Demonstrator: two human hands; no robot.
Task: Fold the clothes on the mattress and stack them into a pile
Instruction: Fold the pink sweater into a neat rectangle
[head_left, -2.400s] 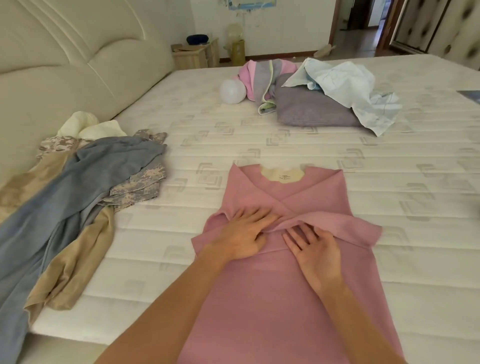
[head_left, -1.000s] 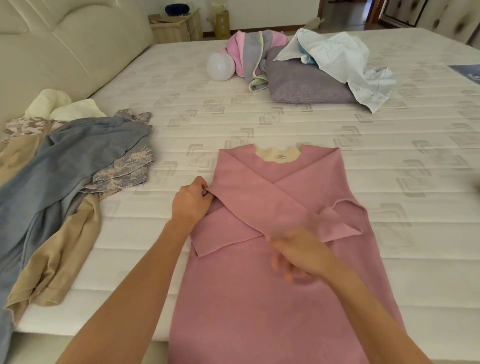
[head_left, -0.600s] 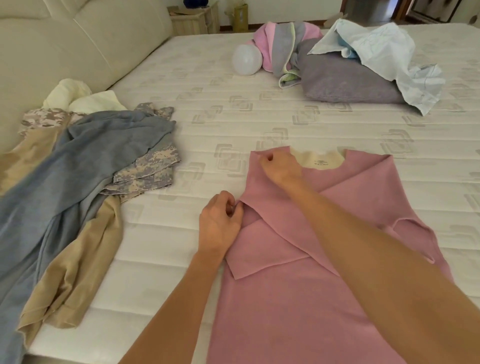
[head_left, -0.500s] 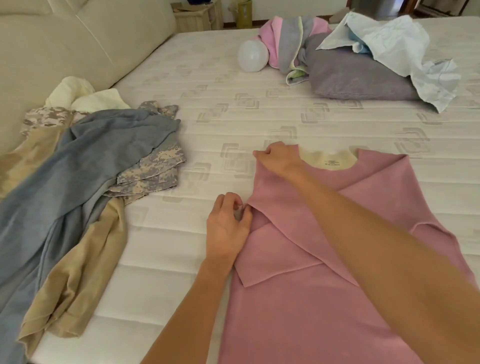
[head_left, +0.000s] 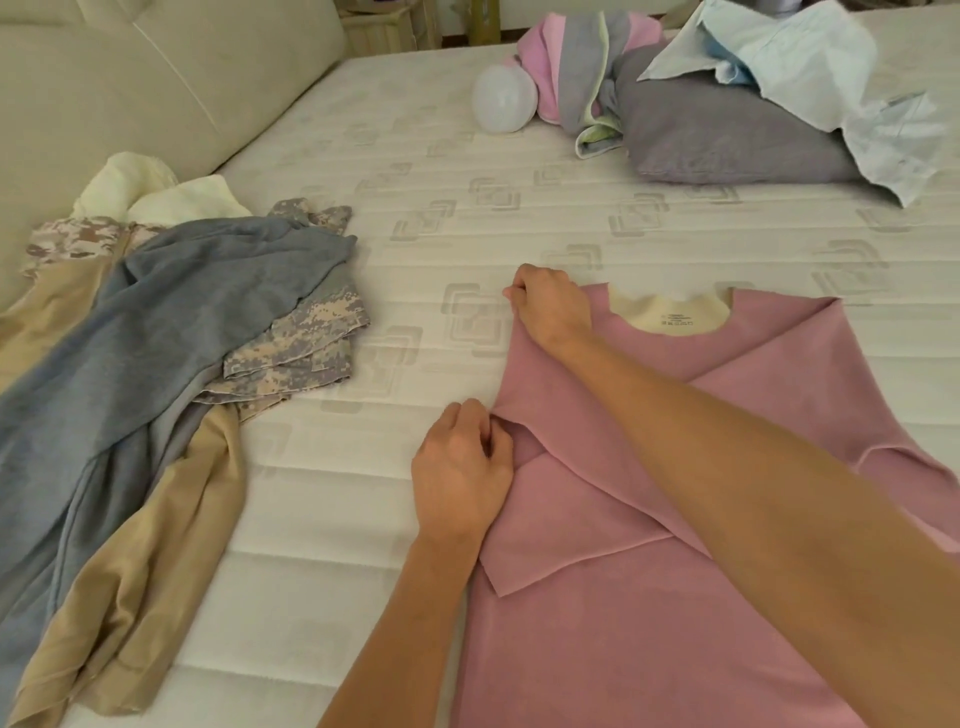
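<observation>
Since 0.5 s ago little has been shifted: on the white quilted mattress (head_left: 519, 156) the pink knit top (head_left: 649, 597) is kept flat, its left shoulder corner pinched by the crossed right hand (head_left: 553, 306), its left folded edge pinched by the left hand (head_left: 460, 475).

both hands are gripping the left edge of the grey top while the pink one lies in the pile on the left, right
Not quite, colours are swapped. The head view shows the left hand and right hand gripping the left edge of the pink top; the grey garment lies in the pile on the left.
</observation>
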